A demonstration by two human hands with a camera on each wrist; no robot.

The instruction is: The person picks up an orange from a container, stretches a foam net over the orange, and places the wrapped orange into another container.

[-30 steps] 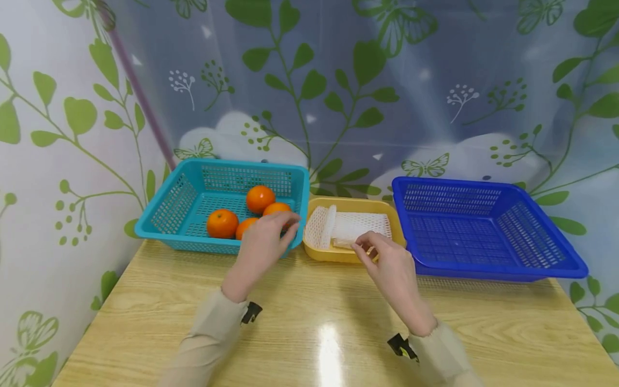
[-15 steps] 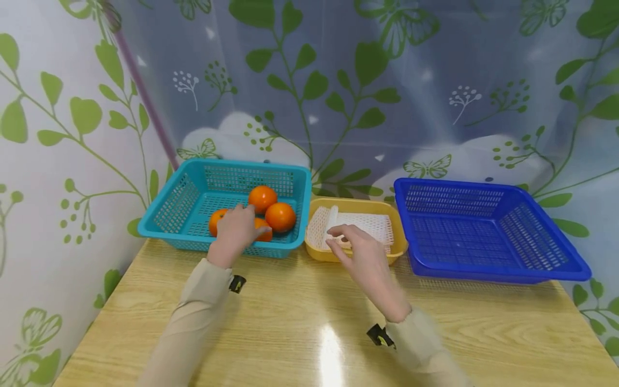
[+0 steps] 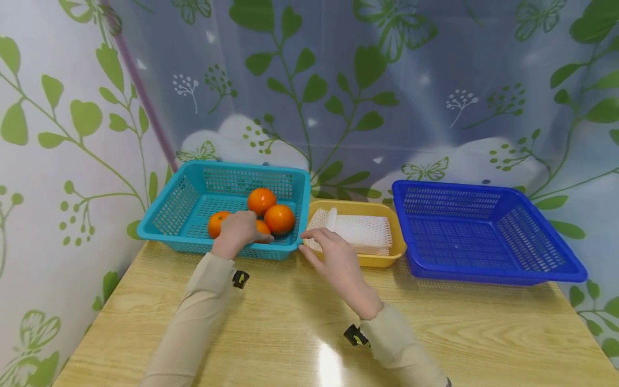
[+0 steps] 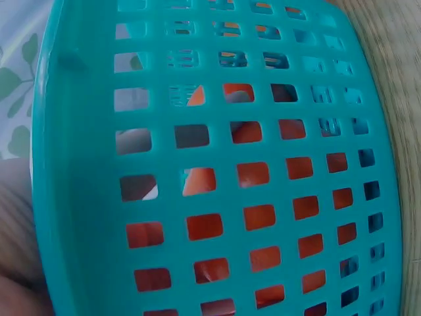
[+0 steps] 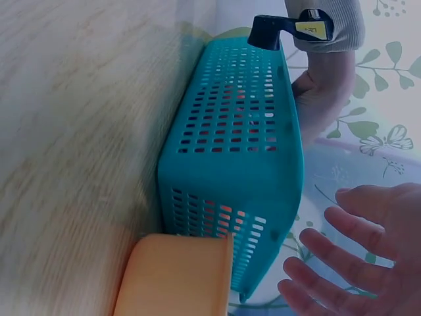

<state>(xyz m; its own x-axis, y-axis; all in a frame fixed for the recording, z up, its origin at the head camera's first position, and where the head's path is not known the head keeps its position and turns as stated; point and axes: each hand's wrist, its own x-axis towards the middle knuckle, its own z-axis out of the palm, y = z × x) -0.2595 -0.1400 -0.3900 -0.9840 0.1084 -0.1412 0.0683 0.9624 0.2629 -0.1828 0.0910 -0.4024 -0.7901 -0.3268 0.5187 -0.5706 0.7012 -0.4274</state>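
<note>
Front orange (image 3: 263, 229): pos. inside teal basket (image 3: 179, 239), near front wall, partly covered by L hand (image 3: 236, 228). Adj. fruit, same basket: L orange (image 3: 216, 224), rear orange (image 3: 261, 201), R orange (image 3: 279, 219); 4 pcs. visible total.

Change, last half sec.: R hand (image 3: 336, 263) has shifted L, off the white foam nets (image 3: 367, 230), to near R corner of teal basket; L hand stays over front orange. Meaning (judgement only): work now centers on the fruit, w/ nets out of use for the moment.

Pose, L hand: back of hand up, thumb at near side of front orange; fingers mostly hidden from where I stand, so can't tell if they grip it. Pose, R hand: fingers relaxed, spread, holding nothing; tips just beside basket corner, contact unconfirmed.

Surroundings: nets lie in yellow tray (image 3: 382, 262), btwn. teal basket & blue basket (image 3: 498, 273), all on wood table (image 3: 271, 344). Leaf-print curtain (image 3: 420, 123) hangs behind.
</note>
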